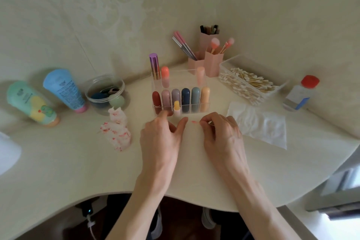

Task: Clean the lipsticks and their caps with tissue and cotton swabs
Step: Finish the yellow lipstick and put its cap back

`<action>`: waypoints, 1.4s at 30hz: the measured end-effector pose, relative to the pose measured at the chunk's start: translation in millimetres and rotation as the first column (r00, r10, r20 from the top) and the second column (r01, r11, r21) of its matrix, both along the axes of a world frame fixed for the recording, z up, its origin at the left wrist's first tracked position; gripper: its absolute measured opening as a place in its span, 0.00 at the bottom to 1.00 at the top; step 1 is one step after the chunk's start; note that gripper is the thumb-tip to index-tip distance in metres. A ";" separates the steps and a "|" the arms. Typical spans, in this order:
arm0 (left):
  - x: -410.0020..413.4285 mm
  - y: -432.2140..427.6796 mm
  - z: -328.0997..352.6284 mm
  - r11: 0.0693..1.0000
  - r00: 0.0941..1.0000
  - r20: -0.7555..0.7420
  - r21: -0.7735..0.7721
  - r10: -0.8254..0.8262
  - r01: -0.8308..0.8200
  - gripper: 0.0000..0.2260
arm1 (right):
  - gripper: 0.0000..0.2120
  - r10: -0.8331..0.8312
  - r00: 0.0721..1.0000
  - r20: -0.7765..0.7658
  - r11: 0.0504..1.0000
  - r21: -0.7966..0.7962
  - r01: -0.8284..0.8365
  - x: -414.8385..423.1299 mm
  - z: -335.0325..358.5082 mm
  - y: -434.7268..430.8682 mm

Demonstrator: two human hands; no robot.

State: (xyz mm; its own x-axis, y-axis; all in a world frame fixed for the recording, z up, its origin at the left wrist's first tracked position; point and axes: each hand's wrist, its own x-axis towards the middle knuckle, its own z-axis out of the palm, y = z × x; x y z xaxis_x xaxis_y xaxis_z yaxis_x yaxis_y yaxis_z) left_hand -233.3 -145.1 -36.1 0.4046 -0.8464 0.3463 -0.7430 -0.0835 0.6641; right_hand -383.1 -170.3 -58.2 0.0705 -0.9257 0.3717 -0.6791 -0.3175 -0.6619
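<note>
The right hand (220, 134) pinches a swab (193, 122) by its stick, the pink-stained tip pointing toward the left hand (161, 134). The left hand is loosely spread with nothing seen in it, its forefinger at the front of the clear rack (207, 107). The lipsticks (185, 99) stand capped in the rack's front row, and a small yellow lipstick (176, 108) stands just in front of them. The soiled tip is probably the main risk: it sits close to the left thumb and low over the pale table (78, 161), so a careless sweep could smear either, or carry colour onto the next lipstick if the swab is reused. The left fingers could also tip the yellow lipstick. A used tissue (116, 134) with red blots lies to the left and a clean tissue (259, 122) to the right, near the swab box (247, 84). Whether the yellow lipstick stands inside the rack or outside it is hard to tell. The right fingers hide most of the stick, and the left palm's underside is out of sight.
</note>
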 end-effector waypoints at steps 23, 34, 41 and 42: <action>31.2 20.5 0.7 0.920 0.670 -0.655 -0.105 -0.350 0.377 0.13 | 0.05 0.279 0.941 0.191 0.952 -0.182 -0.245 9.2 19.6 9.9; 31.8 21.3 -1.1 0.900 0.667 -0.627 -0.138 -0.403 0.414 0.09 | 0.04 0.300 0.939 0.168 0.947 -0.170 -0.272 10.2 16.7 10.4; 33.4 22.6 -1.2 0.890 0.667 -0.611 -0.152 -0.427 0.431 0.11 | 0.08 0.325 0.916 0.236 0.944 -0.139 -0.300 8.7 12.9 8.1; 33.7 22.6 -1.6 0.884 0.663 -0.607 -0.156 -0.438 0.441 0.11 | 0.09 0.328 0.913 0.244 0.943 -0.130 -0.305 8.5 13.0 8.2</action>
